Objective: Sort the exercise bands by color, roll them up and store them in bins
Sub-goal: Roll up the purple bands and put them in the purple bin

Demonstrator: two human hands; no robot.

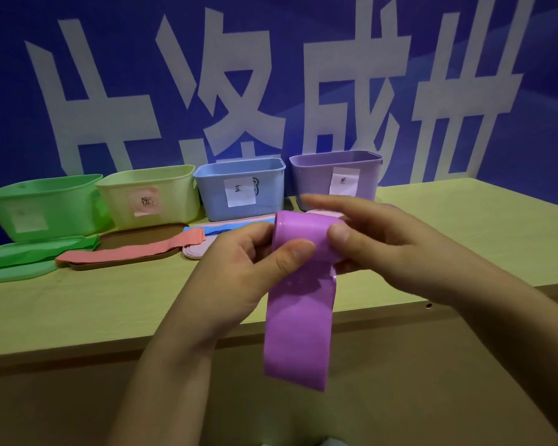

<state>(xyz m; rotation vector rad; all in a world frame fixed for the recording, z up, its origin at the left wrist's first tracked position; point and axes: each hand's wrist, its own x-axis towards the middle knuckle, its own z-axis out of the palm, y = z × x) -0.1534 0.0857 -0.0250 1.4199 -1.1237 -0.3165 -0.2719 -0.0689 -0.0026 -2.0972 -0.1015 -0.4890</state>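
A big blue wall (303,43) with huge white signs stands behind the table (94,304). The table is pale wood, and everything else sits on it or hangs over it. At the back of the table, against the wall, four bins stand in a row: a green bin (42,204), a yellow bin (149,196), a blue bin (240,188) and a purple bin (335,177). In front of the bins lie lids with flat bands on them — a green band (36,252), a pink band (126,249) and a blue band (229,227). Over the table's front edge, the left hand (239,272) and the right hand (384,246) both pinch a purple band (298,317) — its top is rolled up between thumbs and fingers, and its loose end hangs down.
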